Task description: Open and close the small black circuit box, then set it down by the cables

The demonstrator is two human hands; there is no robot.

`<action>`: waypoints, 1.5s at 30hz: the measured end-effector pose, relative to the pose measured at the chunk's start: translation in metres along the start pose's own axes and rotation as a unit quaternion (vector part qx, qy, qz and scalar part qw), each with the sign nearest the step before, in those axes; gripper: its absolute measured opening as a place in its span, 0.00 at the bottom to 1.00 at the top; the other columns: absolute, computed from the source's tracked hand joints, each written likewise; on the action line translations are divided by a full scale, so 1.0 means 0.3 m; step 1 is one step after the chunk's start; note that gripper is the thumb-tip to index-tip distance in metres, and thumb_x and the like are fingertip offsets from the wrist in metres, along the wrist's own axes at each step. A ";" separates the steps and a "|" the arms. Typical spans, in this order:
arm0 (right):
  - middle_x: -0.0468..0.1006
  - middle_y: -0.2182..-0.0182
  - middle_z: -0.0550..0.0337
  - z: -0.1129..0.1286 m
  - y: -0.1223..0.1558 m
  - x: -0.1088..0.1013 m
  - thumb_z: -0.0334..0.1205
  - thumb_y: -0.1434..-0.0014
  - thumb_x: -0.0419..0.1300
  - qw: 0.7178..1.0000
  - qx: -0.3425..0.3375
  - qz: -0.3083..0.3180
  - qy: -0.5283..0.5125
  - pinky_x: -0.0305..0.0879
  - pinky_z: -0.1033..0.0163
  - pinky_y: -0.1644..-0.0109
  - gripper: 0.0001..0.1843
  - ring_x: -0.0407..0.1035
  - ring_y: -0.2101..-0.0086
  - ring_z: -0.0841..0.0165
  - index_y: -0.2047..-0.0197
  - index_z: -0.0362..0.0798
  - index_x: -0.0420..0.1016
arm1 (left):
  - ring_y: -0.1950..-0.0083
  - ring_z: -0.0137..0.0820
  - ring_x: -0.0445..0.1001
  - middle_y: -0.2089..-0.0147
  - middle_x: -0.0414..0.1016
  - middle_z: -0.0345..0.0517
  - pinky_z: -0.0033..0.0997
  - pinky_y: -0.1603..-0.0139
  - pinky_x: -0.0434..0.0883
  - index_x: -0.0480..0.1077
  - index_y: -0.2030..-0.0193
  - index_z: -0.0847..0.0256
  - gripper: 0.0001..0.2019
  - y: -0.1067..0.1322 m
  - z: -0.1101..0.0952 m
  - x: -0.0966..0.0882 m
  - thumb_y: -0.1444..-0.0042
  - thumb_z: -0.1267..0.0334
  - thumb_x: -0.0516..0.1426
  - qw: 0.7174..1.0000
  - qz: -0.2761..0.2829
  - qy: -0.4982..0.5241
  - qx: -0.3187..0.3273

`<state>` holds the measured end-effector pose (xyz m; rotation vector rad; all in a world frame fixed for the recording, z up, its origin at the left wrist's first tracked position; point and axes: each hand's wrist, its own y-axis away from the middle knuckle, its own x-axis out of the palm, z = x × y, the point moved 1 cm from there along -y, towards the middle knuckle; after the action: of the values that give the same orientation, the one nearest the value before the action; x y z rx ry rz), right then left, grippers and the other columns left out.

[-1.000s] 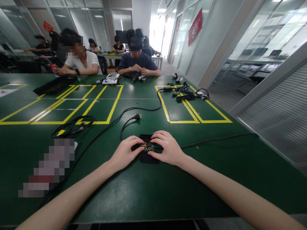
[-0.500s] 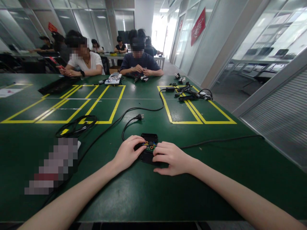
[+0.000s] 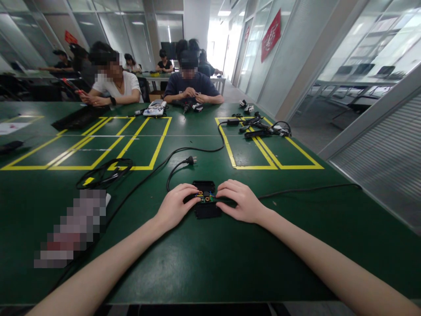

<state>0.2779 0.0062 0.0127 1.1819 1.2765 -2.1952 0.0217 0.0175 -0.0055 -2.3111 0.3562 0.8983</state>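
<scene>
A small black box lies open on the green table in front of me, with a green circuit board (image 3: 205, 196) and coloured coils inside the black case (image 3: 208, 211). My left hand (image 3: 174, 205) curls against its left side, fingertips pinching at the board. My right hand (image 3: 241, 203) grips the right side, fingers bent over the case edge. A black cord (image 3: 302, 190) runs off to the right from under my right hand.
A black power cable with a plug (image 3: 190, 160) snakes across the table behind the case. A coiled cable (image 3: 105, 172) lies left. More black adapters (image 3: 259, 128) sit in a yellow-taped box at the far right. Two people (image 3: 190, 83) work at the table's far side.
My right hand slid down over the case's near side, then came back up to its right edge. The left hand stayed on the left side throughout.
</scene>
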 end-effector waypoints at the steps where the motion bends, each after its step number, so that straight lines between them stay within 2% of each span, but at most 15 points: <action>1: 0.81 0.60 0.51 -0.011 0.001 -0.001 0.40 0.31 0.60 1.000 0.019 0.002 0.008 0.70 0.54 0.56 0.07 0.73 0.60 0.60 0.56 0.48 0.78 | 0.50 0.38 0.82 0.50 0.83 0.50 0.41 0.44 0.80 0.81 0.53 0.58 0.06 0.000 -0.002 -0.001 0.34 0.63 0.63 1.000 0.000 0.002 0.000; 6: 0.80 0.62 0.53 -0.048 0.010 0.006 0.38 0.29 0.58 0.997 0.051 0.047 0.030 0.69 0.55 0.56 0.08 0.72 0.61 0.60 0.61 0.48 0.77 | 0.51 0.37 0.82 0.51 0.81 0.49 0.37 0.47 0.80 0.80 0.54 0.59 0.05 -0.002 -0.016 -0.015 0.35 0.64 0.63 1.000 -0.011 0.017 -0.003; 12: 0.80 0.64 0.52 -0.063 0.022 0.008 0.39 0.26 0.54 0.995 0.066 0.051 0.052 0.70 0.56 0.58 0.10 0.73 0.63 0.60 0.57 0.48 0.76 | 0.56 0.35 0.81 0.56 0.81 0.46 0.32 0.57 0.78 0.78 0.56 0.59 0.04 0.001 -0.029 -0.046 0.37 0.65 0.62 1.000 0.006 0.007 -0.016; 16: 0.81 0.63 0.54 -0.071 0.027 0.003 0.40 0.25 0.53 0.994 0.084 0.055 0.035 0.71 0.58 0.58 0.11 0.75 0.62 0.62 0.55 0.49 0.76 | 0.53 0.38 0.81 0.52 0.81 0.48 0.36 0.53 0.79 0.76 0.50 0.58 0.15 0.006 -0.037 -0.055 0.42 0.59 0.67 1.000 0.025 0.001 -0.019; 19: 0.81 0.61 0.55 -0.070 0.029 0.003 0.40 0.25 0.53 0.993 0.092 0.061 0.029 0.71 0.61 0.59 0.10 0.77 0.63 0.63 0.54 0.49 0.76 | 0.51 0.40 0.80 0.51 0.80 0.47 0.38 0.50 0.79 0.75 0.47 0.57 0.20 0.010 -0.037 -0.053 0.46 0.60 0.69 0.999 0.029 -0.007 -0.022; 27: 0.82 0.63 0.56 -0.057 0.026 0.010 0.39 0.26 0.54 0.992 0.104 0.062 0.017 0.70 0.63 0.63 0.09 0.78 0.66 0.65 0.55 0.49 0.75 | 0.54 0.39 0.80 0.55 0.79 0.45 0.38 0.52 0.78 0.74 0.47 0.57 0.17 0.009 -0.030 -0.045 0.44 0.64 0.67 0.999 0.024 -0.017 -0.032; 31: 0.82 0.67 0.57 -0.044 0.019 0.007 0.40 0.27 0.54 0.992 0.122 0.045 0.000 0.67 0.63 0.68 0.10 0.75 0.72 0.66 0.56 0.48 0.76 | 0.56 0.37 0.80 0.57 0.80 0.46 0.35 0.55 0.78 0.77 0.52 0.58 0.08 0.011 -0.028 -0.047 0.38 0.68 0.60 0.999 -0.002 -0.005 -0.036; 37: 0.76 0.75 0.63 -0.028 0.020 -0.010 0.38 0.30 0.56 0.995 0.096 0.008 -0.012 0.59 0.66 0.72 0.08 0.68 0.78 0.71 0.60 0.48 0.75 | 0.61 0.33 0.80 0.60 0.82 0.47 0.30 0.60 0.77 0.79 0.56 0.60 0.07 0.010 -0.045 -0.063 0.35 0.68 0.58 0.999 -0.033 0.018 0.015; 41: 0.74 0.77 0.65 -0.019 0.030 -0.024 0.39 0.31 0.58 0.997 0.056 0.024 -0.035 0.58 0.67 0.73 0.09 0.65 0.80 0.73 0.63 0.47 0.75 | 0.63 0.32 0.80 0.63 0.81 0.46 0.29 0.62 0.76 0.78 0.60 0.62 0.06 0.014 -0.064 -0.074 0.39 0.70 0.58 0.997 -0.007 0.043 0.071; 45: 0.74 0.77 0.64 -0.007 0.033 -0.034 0.39 0.30 0.58 0.998 0.029 0.034 -0.049 0.59 0.67 0.72 0.10 0.68 0.79 0.73 0.63 0.47 0.76 | 0.65 0.31 0.79 0.64 0.80 0.46 0.28 0.64 0.75 0.77 0.61 0.62 0.06 0.020 -0.065 -0.075 0.41 0.70 0.58 0.994 0.031 0.062 0.085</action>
<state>0.2913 0.0015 0.0149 1.1086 1.1243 -2.2256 0.0125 0.0009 0.0180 -2.2139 0.5380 0.7260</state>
